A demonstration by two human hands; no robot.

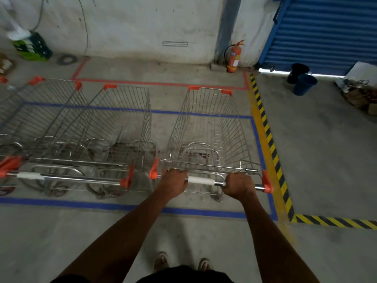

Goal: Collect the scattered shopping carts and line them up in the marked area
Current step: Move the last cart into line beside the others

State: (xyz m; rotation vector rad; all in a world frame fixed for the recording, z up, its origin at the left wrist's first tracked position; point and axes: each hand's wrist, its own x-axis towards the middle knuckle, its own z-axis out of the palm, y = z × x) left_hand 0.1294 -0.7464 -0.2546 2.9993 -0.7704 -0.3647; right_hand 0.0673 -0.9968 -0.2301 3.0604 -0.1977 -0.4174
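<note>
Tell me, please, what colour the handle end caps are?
Orange end caps, clearest in the head view.

Bare forearms, no sleeves; dark shorts and light sandals.

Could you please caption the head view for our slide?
Both hands grip a cart's handle, parking it inside blue floor tape.

I see a stained white wall across the top of the frame, bare grey concrete floor below, a blue roller shutter upper right with daylight under it, a red fire extinguisher beside it.
</note>
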